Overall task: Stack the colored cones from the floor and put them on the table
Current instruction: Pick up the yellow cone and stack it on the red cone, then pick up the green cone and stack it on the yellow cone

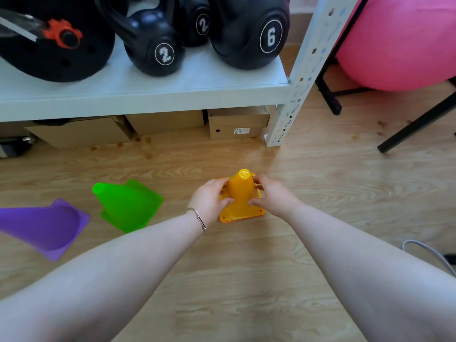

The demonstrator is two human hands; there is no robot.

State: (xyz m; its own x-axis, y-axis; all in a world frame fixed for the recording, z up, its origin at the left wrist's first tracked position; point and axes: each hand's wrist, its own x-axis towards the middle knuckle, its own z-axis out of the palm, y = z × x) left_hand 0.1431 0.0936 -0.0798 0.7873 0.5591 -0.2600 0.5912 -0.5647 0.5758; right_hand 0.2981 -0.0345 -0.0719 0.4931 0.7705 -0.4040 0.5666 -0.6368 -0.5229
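Two bare forearms reach out low over the wooden floor (246, 280), the left one wearing a thin silver bracelet (198, 219) at the wrist. Between the two hands stands the orange cone (241, 193), upright on its square base on the floor, tip toward the shelf. The left hand (209, 196) cups the cone's left flank, fingers curled round the back and thumb pressed against the lower front. The right hand (274, 195) mirrors it on the other side, fingers behind, thumb on the front near the base. Both hands are closed on the cone from opposite sides. The base's front edge looks slightly raised, and a second orange edge shows under it, though I cannot tell if that is another cone.

Off to the left, well apart from the hands, the green cone (128, 206) sits on the floor, leaning away to the left. Farther left again lies the purple cone (47, 228), tipped over on its side with its hollow base facing right.

Beyond the cones stands a white metal shelf (148, 92) carrying black kettlebells (249, 33) marked 2 and 6. Cardboard boxes (237, 123) are tucked beneath it. A pink exercise ball (404, 43) rests at the far right.
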